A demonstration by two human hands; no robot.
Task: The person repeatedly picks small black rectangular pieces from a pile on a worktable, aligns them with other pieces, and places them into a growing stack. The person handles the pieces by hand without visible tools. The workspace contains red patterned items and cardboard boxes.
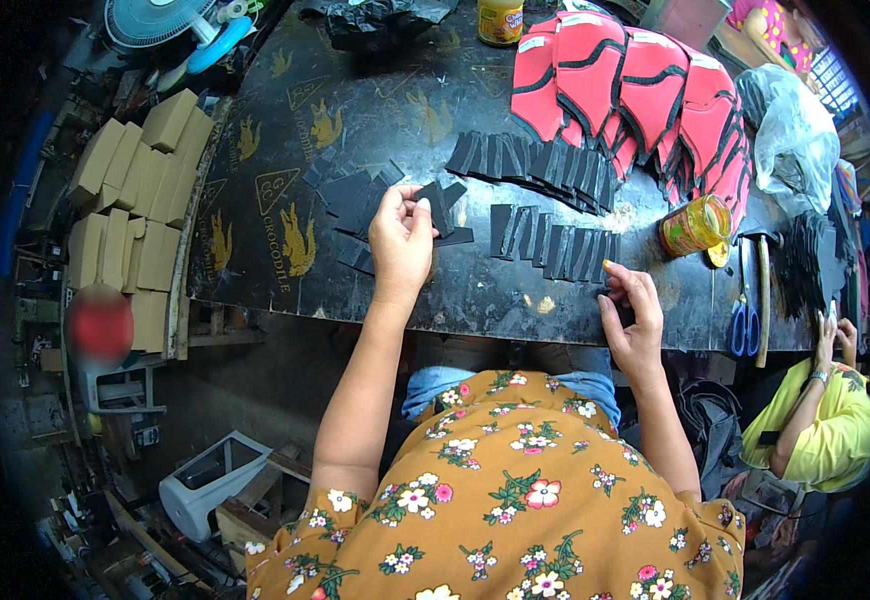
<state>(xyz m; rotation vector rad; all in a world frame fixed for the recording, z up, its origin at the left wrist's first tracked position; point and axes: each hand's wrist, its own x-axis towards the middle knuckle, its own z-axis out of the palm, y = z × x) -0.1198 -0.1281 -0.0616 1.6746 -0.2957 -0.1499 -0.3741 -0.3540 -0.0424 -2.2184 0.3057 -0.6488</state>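
My left hand [402, 240] pinches a small black strip [440, 212] between thumb and fingers, over a loose pile of flat black pieces [350, 195]. My right hand [637, 318] hovers by the table's near side with nothing visible in it, thumb and fingers apart and loosely bent. A yellowish smear shows on one of its fingertips. Just beyond that hand lies a row of overlapping black strips [555, 247]. Farther back runs a second, longer row of black strips [530, 165]. An open jar of yellow-brown paste [695, 226] stands tilted at the right.
Overlapping pink pieces with black trim [620, 80] cover the far right. Blue-handled scissors [745, 325] and a hammer [763, 300] lie near the right edge, beside stacked black pieces [807, 260]. Tan boxes [135, 190] line the left. A co-worker in a yellow shirt [820, 425] sits at right.
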